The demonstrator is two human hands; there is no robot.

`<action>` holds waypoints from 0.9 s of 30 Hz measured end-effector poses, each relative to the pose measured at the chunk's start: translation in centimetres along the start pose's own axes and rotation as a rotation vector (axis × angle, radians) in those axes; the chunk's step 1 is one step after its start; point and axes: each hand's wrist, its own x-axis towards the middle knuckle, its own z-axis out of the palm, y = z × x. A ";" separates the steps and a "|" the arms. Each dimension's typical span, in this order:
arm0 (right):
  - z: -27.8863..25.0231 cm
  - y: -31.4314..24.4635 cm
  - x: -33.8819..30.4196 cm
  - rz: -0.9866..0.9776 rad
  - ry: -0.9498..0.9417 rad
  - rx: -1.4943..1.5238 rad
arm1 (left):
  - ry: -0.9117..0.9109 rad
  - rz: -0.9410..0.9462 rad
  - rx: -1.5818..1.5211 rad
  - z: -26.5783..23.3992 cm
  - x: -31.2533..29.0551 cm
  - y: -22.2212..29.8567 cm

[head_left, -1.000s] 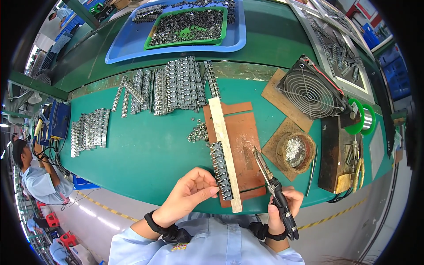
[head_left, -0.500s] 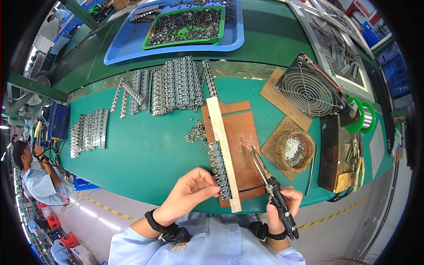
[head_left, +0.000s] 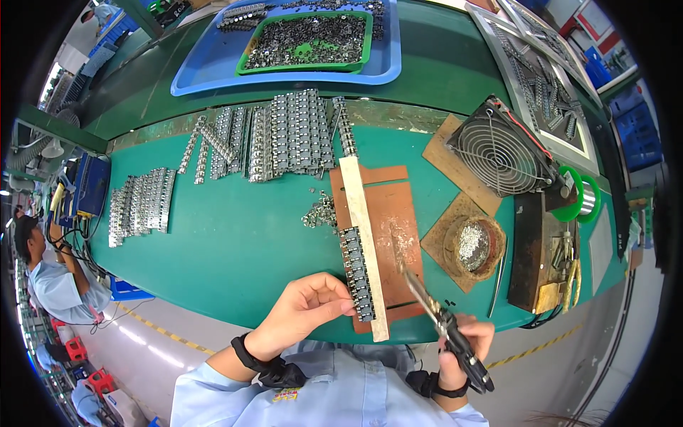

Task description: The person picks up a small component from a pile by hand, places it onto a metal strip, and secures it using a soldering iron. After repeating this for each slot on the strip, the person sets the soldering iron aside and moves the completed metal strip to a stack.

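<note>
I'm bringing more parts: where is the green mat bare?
Widest: between the left hand, the loose metal parts and the leftmost metal strips. Smaller: beyond the brown pad, left of the fan's board. Crowded: right side, around the brown bowl and solder spool.

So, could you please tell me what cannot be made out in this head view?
All in the head view:
- Right hand: some of its fingers are hidden behind the black handle of the soldering tool.
- Left hand: its own thumb hides part of its grip at the component strip.
- Loose metal parts: too small to count.
- Blue tray: far side cut off by the upper edge.
</note>
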 end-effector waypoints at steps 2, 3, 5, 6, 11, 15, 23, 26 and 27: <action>-0.5 -0.5 -0.1 -0.162 -0.105 -0.030 | -0.038 -0.003 0.004 -0.2 0.0 -0.1; -0.6 -0.8 -0.2 -0.157 -0.112 -0.037 | -0.036 -0.003 -0.007 -0.3 0.0 -0.1; -0.4 -1.5 -0.1 -0.183 -0.204 -0.107 | -0.034 -0.010 -0.013 -0.3 0.0 0.0; -0.3 -1.7 0.0 -0.198 -0.250 -0.140 | -0.034 -0.013 -0.013 -0.4 0.0 0.1; 0.2 -1.5 -0.4 -0.130 -0.260 -0.167 | -0.048 -0.026 -0.010 -0.4 0.1 0.2; 0.5 -1.4 -0.2 -0.131 -0.271 -0.174 | -0.054 -0.004 -0.040 -0.5 0.1 -0.1; 0.5 -1.2 -0.3 -0.095 -0.267 -0.171 | -0.058 -0.006 -0.052 -0.4 0.1 0.1; 0.6 -1.2 -0.2 -0.106 -0.273 -0.187 | -0.078 -0.011 -0.079 -0.3 0.0 0.3; 0.6 -1.3 -0.1 -0.106 -0.275 -0.186 | -0.077 -0.010 -0.080 -0.4 0.0 0.2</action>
